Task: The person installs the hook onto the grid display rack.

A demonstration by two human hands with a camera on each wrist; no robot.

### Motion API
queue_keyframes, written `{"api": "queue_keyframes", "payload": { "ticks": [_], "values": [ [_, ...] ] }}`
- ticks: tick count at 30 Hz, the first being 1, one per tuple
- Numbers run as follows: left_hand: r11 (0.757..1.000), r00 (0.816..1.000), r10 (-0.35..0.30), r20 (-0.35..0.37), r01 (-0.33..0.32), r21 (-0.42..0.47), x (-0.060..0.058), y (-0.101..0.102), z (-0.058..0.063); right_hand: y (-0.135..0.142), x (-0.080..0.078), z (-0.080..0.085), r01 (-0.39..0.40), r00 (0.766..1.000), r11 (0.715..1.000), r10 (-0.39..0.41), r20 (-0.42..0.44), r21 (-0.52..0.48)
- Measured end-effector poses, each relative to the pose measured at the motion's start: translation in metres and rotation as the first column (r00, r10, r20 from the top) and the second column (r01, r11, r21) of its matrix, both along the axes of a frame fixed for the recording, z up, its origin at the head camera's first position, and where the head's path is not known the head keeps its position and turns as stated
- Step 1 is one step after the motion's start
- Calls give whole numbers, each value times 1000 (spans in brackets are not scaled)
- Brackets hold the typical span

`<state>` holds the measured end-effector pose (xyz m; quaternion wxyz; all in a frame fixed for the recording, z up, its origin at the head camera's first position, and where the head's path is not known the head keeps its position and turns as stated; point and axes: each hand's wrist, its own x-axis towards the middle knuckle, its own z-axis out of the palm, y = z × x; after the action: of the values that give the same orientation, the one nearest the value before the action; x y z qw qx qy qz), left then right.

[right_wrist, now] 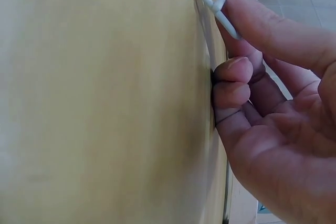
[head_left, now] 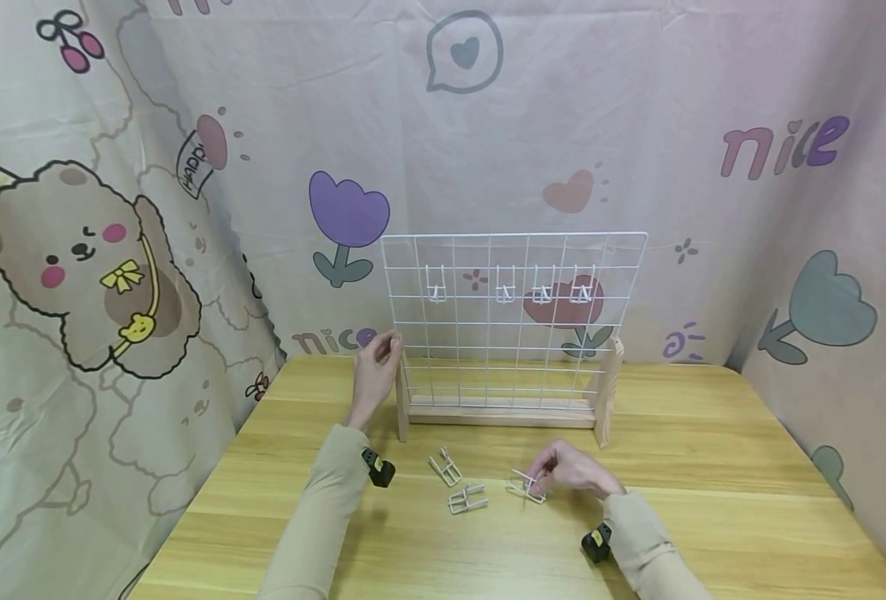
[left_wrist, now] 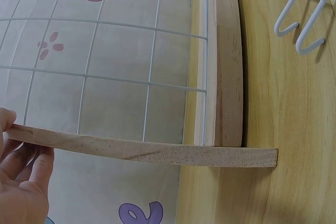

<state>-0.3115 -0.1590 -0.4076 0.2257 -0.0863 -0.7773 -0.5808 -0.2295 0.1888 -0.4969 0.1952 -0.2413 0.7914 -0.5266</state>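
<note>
1. The right hand [head_left: 566,467] holds 1 white, bent-wire double hook [head_left: 527,487]; its grip is narrow, the thumb and index finger pinching the hook low over the bench. Whether the hook touches the surface, I cannot tell.
2. The left hand [head_left: 375,367] has its grip closed about the top of the left pale wooden post [head_left: 402,408], thumb on 1 side and fingers on the other.
3. Just left of the held hook, 2 more white wire hooks lie on the bench: the farther loose hook [head_left: 446,468] and the nearer loose hook [head_left: 468,499], close together but apart.
4. Behind them stands a white rectangular wire grid panel [head_left: 513,234], set upright between the left post and the right pale wooden post [head_left: 606,400], with a pale wooden crossbar [head_left: 503,416] along the bottom.
5. On the panel's upper part hang 4 white hooks: 1 toward the left [head_left: 435,292], and 3 nearer together from the middle to the right.
6. All this rests on the yellowish wood-grain bench [head_left: 285,517].
7. Beige sleeves [head_left: 318,508] cover both arms, and a small black wrist camera [head_left: 379,468] sits at each wrist.
8. A pale printed cloth [head_left: 277,83] with tulips, hearts and a bear surrounds the bench.
</note>
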Motion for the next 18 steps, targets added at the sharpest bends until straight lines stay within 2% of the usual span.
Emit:
{"api": "queue_keyframes", "payload": {
  "ticks": [18],
  "values": [
    [1000,1000,-9,19,9,0,2,0,2,-1,-1,1,48,999,998,-48,6,29]
  ]
}}
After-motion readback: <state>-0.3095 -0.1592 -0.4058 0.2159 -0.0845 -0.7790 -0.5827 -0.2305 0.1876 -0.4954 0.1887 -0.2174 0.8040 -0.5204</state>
